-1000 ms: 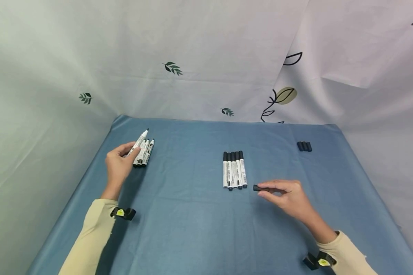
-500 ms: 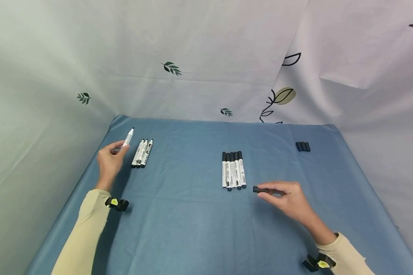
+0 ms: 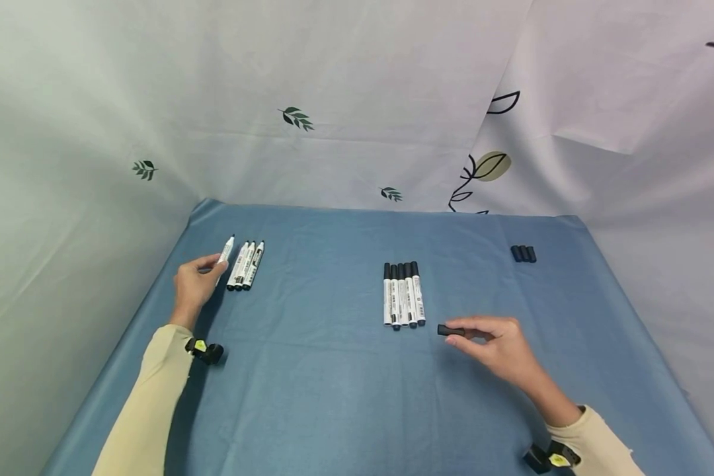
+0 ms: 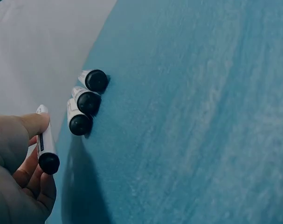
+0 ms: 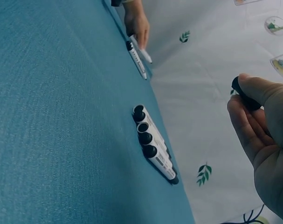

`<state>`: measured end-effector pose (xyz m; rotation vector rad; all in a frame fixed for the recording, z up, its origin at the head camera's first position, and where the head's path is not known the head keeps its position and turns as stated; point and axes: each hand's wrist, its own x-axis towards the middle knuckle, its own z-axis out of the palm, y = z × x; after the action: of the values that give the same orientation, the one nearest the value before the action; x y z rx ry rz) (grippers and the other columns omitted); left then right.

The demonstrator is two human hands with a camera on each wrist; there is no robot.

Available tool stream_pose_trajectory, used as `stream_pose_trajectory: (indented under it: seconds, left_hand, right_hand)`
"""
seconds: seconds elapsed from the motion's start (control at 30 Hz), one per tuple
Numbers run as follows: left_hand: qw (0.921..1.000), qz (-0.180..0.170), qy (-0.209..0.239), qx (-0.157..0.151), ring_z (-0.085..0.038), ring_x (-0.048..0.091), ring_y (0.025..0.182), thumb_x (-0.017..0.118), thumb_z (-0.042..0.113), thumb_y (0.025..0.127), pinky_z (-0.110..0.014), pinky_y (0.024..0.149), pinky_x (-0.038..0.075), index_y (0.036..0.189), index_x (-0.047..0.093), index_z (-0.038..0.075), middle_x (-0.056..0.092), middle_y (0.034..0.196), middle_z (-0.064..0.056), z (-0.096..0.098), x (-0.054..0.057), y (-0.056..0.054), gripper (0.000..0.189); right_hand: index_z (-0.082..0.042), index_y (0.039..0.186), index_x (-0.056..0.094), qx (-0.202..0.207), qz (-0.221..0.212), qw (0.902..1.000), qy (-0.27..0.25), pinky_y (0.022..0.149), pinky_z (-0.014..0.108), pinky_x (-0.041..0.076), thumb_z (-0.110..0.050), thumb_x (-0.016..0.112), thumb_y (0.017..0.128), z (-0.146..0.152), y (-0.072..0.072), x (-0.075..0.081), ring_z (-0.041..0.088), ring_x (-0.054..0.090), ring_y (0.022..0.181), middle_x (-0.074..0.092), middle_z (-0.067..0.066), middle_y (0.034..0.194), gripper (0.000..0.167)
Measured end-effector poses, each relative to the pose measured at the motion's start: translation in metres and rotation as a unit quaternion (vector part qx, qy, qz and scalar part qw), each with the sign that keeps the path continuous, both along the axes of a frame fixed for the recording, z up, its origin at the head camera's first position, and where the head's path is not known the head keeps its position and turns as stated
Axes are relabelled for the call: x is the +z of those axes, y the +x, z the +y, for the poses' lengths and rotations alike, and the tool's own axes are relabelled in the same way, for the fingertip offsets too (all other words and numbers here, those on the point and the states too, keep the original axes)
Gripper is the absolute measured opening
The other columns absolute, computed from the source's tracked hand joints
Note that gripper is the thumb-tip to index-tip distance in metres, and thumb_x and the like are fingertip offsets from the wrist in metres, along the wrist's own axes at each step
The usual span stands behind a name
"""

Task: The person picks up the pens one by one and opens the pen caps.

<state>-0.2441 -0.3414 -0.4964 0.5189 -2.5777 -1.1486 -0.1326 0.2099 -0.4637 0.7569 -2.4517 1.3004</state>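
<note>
My left hand pinches an uncapped white marker between thumb and fingers, its dark tip pointing away. Just to its right, three uncapped markers lie side by side on the blue cloth. In the left wrist view the held marker shows its black end, and the black ends of the three markers face the camera. My right hand holds a black marker cap between thumb and fingertips, above the cloth. The same cap shows in the right wrist view.
Several capped markers lie in a row at mid-table, left of my right hand. Three loose black caps sit together at the back right. A blue cloth covers the table, and a pale curtain rises behind its far edge.
My left hand has carried its marker left, off the three lying markers, then lowered it beside them. The right hand with the cap has stayed nearly still.
</note>
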Motion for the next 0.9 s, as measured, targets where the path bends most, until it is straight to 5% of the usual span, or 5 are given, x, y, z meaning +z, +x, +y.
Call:
stream_pose_trajectory:
  seconds: [0.17,0.63,0.9]
  left_hand:
    - [0.9996,-0.025,0.011,0.009,-0.036,0.062,0.116,0.065,0.032,0.102,-0.044,0.089,0.048,0.136,0.066,0.005,0.067,0.127,-0.023,-0.001,-0.008,-0.006,0.044]
    - [0.9998,0.007,-0.008,0.015,-0.034,0.065,0.107,0.071,0.034,0.097,-0.03,0.076,0.045,0.125,0.073,0.003,0.071,0.12,-0.022,0.002,-0.015,-0.009,0.042]
    - [0.9999,-0.004,-0.011,0.007,-0.031,0.065,0.104,0.071,0.036,0.097,-0.024,0.07,0.043,0.127,0.072,0.004,0.072,0.12,-0.021,0.003,-0.014,-0.008,0.044]
  right_hand:
    - [-0.012,0.101,0.081,-0.005,-0.01,0.9999,-0.002,0.069,0.017,0.056,0.002,0.085,0.079,0.0,0.002,-0.001,0.003,0.069,0.077,0.079,0.003,0.094,0.026]
    - [-0.013,0.101,0.081,-0.013,-0.012,0.9998,-0.004,0.065,0.018,0.054,0.002,0.085,0.079,-0.001,0.003,0.0,0.003,0.07,0.078,0.079,0.004,0.094,0.026]
    - [-0.012,0.101,0.081,-0.012,-0.013,0.9998,-0.006,0.064,0.018,0.054,0.001,0.085,0.079,-0.001,0.002,0.001,0.003,0.07,0.079,0.079,0.004,0.094,0.025]
